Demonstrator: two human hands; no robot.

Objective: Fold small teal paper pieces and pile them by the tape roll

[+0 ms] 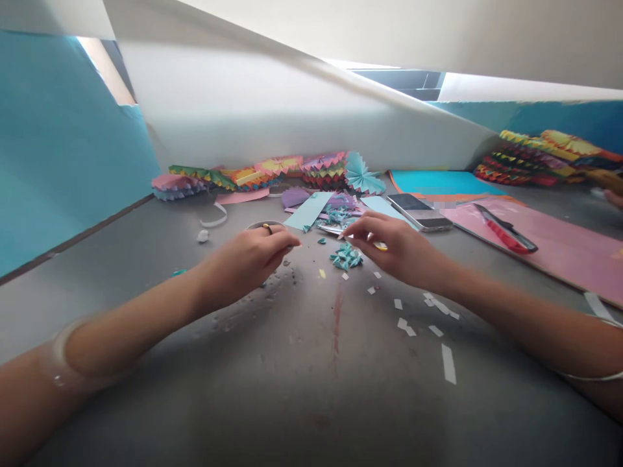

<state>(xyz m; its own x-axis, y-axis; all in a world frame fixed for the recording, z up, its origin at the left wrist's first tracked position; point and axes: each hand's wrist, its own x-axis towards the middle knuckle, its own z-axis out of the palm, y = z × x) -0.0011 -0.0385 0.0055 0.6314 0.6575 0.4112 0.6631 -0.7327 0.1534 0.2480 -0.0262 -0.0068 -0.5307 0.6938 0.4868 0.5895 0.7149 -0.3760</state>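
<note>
While the left grip [248, 261] pinches something hidden from view, the right grip [394, 250] presses on a flimsy yellow paper scrap [380, 246], best taken by its edge, just beside folded pale-blue paper bits [346, 257].

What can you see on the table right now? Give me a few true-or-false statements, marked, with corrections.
The left hand wears a ring. True.
The red-handled cutter lies on a blue sheet. False: it lies on the pink board.
Folded pale-blue paper pieces lie just below the right hand's fingertips. True.
The right hand holds a smartphone. False: the smartphone lies beyond that hand, untouched.
</note>
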